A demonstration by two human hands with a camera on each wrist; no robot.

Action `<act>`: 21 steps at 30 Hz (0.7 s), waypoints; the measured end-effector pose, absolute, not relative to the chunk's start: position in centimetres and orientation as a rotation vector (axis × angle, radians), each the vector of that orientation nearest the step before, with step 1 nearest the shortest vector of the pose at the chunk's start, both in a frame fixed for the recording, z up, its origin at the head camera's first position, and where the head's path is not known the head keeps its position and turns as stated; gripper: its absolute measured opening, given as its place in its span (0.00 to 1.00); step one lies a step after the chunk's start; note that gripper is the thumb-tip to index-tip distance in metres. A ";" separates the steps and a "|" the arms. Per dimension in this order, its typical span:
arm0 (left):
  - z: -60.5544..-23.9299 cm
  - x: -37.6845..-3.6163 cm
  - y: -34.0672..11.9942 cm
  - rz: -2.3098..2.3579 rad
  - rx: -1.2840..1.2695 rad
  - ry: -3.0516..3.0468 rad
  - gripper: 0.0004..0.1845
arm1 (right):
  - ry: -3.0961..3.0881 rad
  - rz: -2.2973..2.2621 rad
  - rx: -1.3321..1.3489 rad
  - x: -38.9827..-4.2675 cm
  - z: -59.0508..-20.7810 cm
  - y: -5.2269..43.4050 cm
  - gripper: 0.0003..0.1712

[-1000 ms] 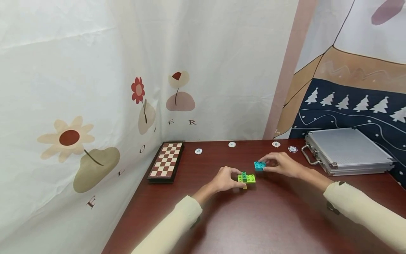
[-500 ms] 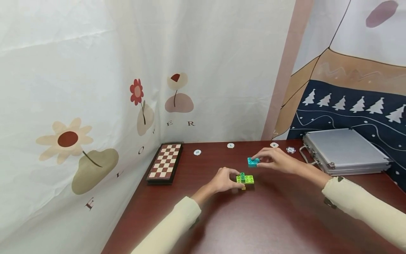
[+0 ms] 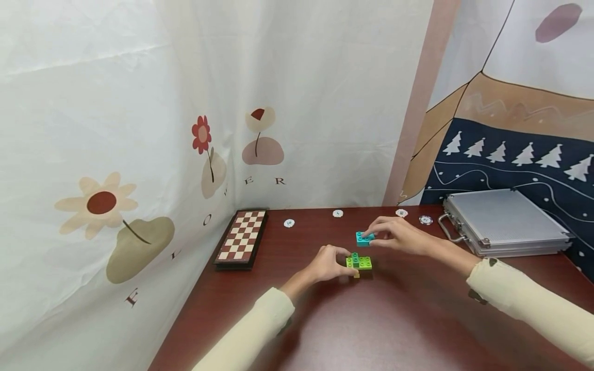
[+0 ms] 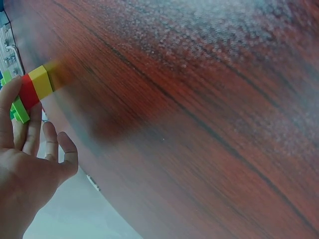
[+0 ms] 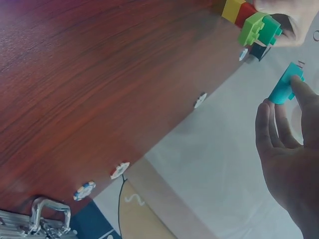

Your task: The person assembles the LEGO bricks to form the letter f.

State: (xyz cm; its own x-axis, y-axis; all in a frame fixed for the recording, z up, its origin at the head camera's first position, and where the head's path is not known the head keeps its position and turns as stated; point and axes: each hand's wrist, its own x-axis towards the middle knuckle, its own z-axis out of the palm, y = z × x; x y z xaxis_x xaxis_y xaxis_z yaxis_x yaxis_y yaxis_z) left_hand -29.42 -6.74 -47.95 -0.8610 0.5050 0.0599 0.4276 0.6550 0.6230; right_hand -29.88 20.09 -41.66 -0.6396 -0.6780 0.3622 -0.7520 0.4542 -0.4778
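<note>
My left hand point(image 3: 330, 264) pinches a small stack of toy building bricks between thumb and fingers. Seen in the right wrist view, the stack has a yellow brick point(image 5: 233, 10) at the bottom, then a red brick point(image 5: 244, 14), a lime green brick point(image 5: 252, 28) and a green brick point(image 5: 269, 30) on top. The yellow brick's base meets the table. Above and behind the stack, apart from it, my right hand point(image 3: 400, 236) pinches a turquoise brick point(image 3: 363, 238) by its right end. That brick's studs face up in the head view.
A folded chessboard point(image 3: 242, 237) lies at the back left of the dark red table point(image 3: 371, 330). Several poker chips, one white point(image 3: 337, 213), line the back edge. A silver case point(image 3: 508, 219) with a handle stands at the back right, and printed curtains point(image 3: 325, 129) hang behind.
My right hand has carried the turquoise brick left and slightly up, nearer to being above the stack. The left hand keeps its grip on the stack, almost unmoved.
</note>
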 end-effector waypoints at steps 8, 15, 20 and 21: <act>-48.1 -29.6 -6.8 0.999 0.833 2.740 0.27 | -2.569 0.978 1.344 -29.6 -42.5 19.5 0.15; -48.2 -29.7 -6.8 1.007 0.855 2.736 0.26 | -2.589 0.983 1.387 -29.3 -43.5 19.2 0.14; -48.2 -29.7 -6.8 0.995 0.867 2.751 0.26 | -2.592 0.974 1.382 -29.2 -43.8 19.0 0.14; -48.2 -29.7 -6.9 0.991 0.872 2.755 0.26 | -2.592 0.976 1.380 -29.1 -43.8 19.0 0.14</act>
State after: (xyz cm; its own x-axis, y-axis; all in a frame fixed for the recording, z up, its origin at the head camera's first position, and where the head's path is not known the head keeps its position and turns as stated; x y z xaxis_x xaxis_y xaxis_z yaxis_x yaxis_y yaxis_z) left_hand -29.74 -6.85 -48.19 -0.8336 0.5420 0.1061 0.4855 0.6275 0.6087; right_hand -29.13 19.03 -43.79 -0.6012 -0.7320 0.3206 -0.7616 0.4034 -0.5072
